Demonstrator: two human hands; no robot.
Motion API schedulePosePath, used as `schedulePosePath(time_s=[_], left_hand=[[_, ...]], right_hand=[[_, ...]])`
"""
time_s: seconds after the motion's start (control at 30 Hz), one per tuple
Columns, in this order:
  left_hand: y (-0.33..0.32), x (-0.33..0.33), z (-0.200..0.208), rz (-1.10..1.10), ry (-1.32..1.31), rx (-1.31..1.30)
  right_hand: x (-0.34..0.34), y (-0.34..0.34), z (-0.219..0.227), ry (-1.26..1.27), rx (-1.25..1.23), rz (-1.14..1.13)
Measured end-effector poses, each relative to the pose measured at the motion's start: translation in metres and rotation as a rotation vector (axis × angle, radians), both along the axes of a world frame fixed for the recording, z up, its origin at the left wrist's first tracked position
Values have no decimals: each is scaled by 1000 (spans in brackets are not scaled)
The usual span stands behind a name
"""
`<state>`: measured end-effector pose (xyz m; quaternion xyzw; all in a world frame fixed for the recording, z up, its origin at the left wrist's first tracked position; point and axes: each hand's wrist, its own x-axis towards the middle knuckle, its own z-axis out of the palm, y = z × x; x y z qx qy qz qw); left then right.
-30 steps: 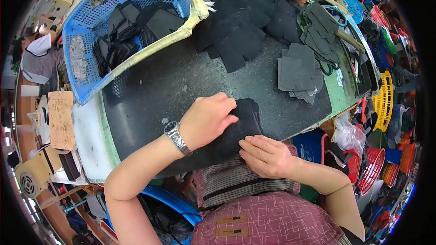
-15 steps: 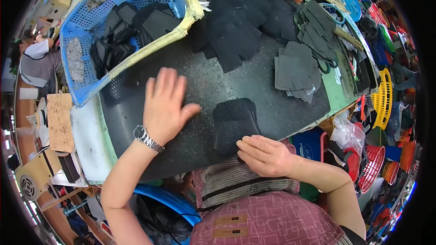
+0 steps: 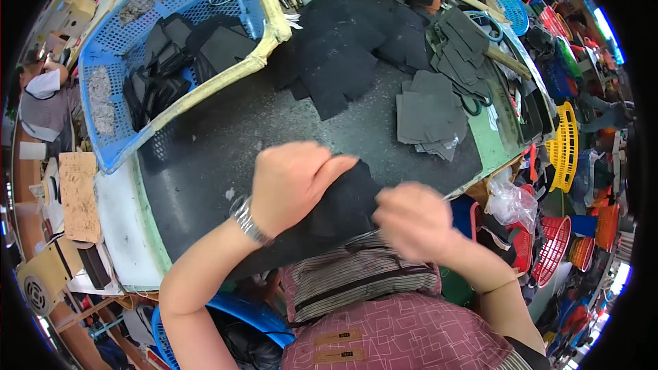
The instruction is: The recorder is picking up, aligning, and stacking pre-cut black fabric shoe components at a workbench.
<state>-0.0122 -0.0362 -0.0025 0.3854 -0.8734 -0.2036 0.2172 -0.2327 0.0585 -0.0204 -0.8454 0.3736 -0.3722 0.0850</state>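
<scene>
I'd work the flat, soft-looking black rectangular piece gently where it lies, on the dark mat at the near edge of the table, between my two hands and partly hidden by them. To handle it well, I'd have one hand bear down flat near the middle and let the other work only the free edge, since a thin sheet so close to the rim could slide or crease if both pull at once. I'd also square its sides before pressing, and judge that light, even pressure serves better than a hard push. As for pose, my left hand, with a silver metal-banded watch at its wrist, is arched knuckles-up over the left side, fingers folded under and thumb stretched out toward the far edge; I cannot tell whether the fingertips pinch anything. My right hand is blurred, fingers curled in at the right of the piece, and I can't make out whether it grips an edge. Both elbows are bent and set wide, so I'd lead from the wrists.
</scene>
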Motion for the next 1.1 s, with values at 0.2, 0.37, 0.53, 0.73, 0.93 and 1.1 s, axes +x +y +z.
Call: schedulePosePath(time_s=[0.2, 0.37, 0.53, 0.73, 0.93, 1.1], left_hand=[[-46, -103, -27, 88, 269, 64], [-72, -120, -40, 184, 349, 829], [-68, -121, -48, 235, 474, 920], [-64, -121, -45, 112, 547, 866], [-70, -125, -46, 156, 636, 1085], [-66, -127, -47, 59, 674, 975]], right_hand=[[-64, -66, 21, 112, 76, -598], [-72, -89, -4, 322, 78, -553], [-67, -81, -16, 137, 210, -601], [-73, -86, -24, -21, 123, -713], [-84, -84, -29, -128, 130, -627], [-86, -87, -23, 2, -3, -710]])
